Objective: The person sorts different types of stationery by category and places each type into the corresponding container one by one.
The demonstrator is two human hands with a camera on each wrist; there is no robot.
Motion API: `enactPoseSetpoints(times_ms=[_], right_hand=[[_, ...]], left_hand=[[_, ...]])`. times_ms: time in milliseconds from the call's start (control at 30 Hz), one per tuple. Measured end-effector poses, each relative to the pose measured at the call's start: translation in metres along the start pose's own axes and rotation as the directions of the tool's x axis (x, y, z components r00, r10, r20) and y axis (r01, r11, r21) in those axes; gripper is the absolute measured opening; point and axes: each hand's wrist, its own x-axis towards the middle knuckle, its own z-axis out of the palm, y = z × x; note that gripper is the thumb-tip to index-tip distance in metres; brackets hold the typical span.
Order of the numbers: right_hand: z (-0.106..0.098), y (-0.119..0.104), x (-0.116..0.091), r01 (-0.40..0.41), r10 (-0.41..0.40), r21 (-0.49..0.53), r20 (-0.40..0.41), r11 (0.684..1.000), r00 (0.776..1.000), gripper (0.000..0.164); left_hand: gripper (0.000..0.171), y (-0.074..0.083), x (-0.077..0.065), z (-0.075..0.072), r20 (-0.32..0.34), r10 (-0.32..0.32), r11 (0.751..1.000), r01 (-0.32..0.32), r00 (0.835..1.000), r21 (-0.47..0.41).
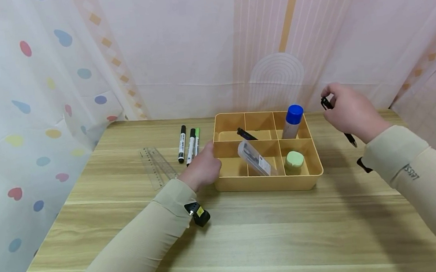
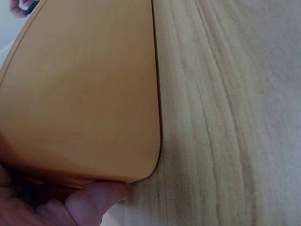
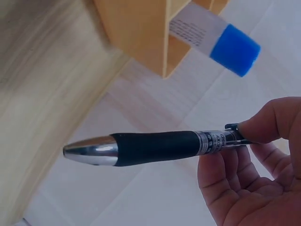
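Observation:
My right hand (image 1: 349, 111), up to the right of a yellow compartment box (image 1: 267, 185), pinches a black click pen (image 3: 157, 148) near its clip end. The pen's silver tip points down in the head view. At the box's left side, my left hand (image 1: 203, 166) grips the wall by the front corner; the left wrist view shows its thumb (image 2: 96, 197) against the box, with other fingers partly hidden. Inside the box stand a blue-capped glue stick (image 1: 292, 121) and a pale green round container (image 1: 294, 160). A clear plastic case (image 1: 256, 158) leans there, behind it a black pen (image 1: 246, 133).
Left of the box lie two black-capped markers (image 1: 181, 144) and a green-capped marker (image 1: 196, 140). Clear rulers (image 1: 153, 167) lie beside them, partly hidden by my left hand. A patterned curtain (image 1: 184, 46) hangs behind the wooden table (image 1: 276, 236).

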Motion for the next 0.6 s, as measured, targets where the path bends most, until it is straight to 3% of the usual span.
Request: enactPoseSetpoints(times_ms=[600], right_hand=[[-0.010,-0.042,-0.002,0.072,-0.067,0.052,-0.091,0.996,0.994,0.048]], left_hand=[[0.066,0.003,-0.002,0.000,0.000,-0.006,1.000,0.006,1.000,-0.005]])
